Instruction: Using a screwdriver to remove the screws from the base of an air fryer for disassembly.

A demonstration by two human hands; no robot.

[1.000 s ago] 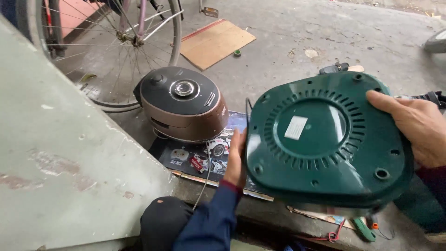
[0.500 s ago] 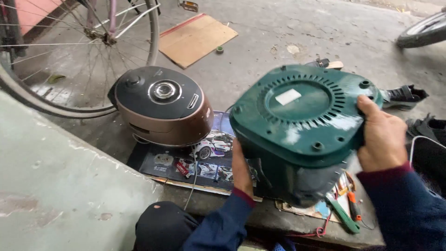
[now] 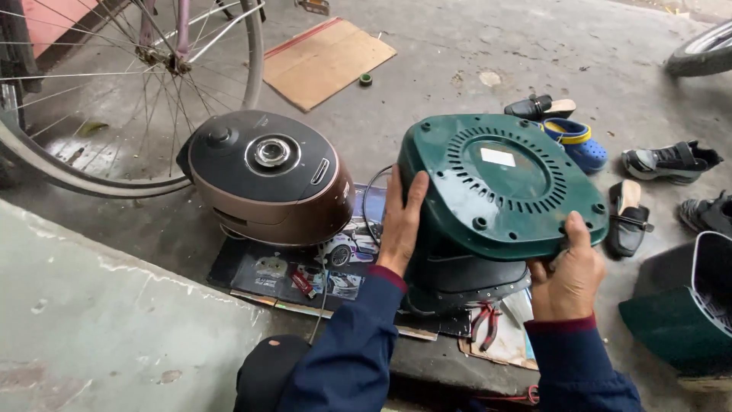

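left hand (image 3: 399, 221): pressed flat against the left side of the green appliance (image 3: 499, 183), fingers (image 3: 415, 191) stretched upward along its rim, palm bearing on the wall; navy sleeve with a maroon cuff below the wrist.
right hand (image 3: 568, 275): clasped on the lower right edge of the same appliance, thumb (image 3: 577, 229) laid over the rim near a screw hole, remaining fingers curled beneath and out of sight.
green appliance: turned bottom side up and tilted toward the camera, gripped between both hands, low over the printed mat (image 3: 305, 267); round ring of vent slots and a small pale sticker on the base; dark lower part resting on or just above the mat, cannot tell which.
rice cooker (image 3: 267, 179): brown and black, lid shut, just left of the left hand, standing on the mat's far left part.
pliers (image 3: 484, 320): red-handled, lying under the appliance's near edge.
bicycle wheel (image 3: 114, 91): upper left, behind the cooker.
cardboard sheet (image 3: 328, 61): flat on the concrete floor, well beyond the cooker.
shoes (image 3: 579, 145): a blue clog and several dark sandals scattered to the right of the appliance.
green housing (image 3: 679, 320): open shell at the far right edge, apart from the right hand.
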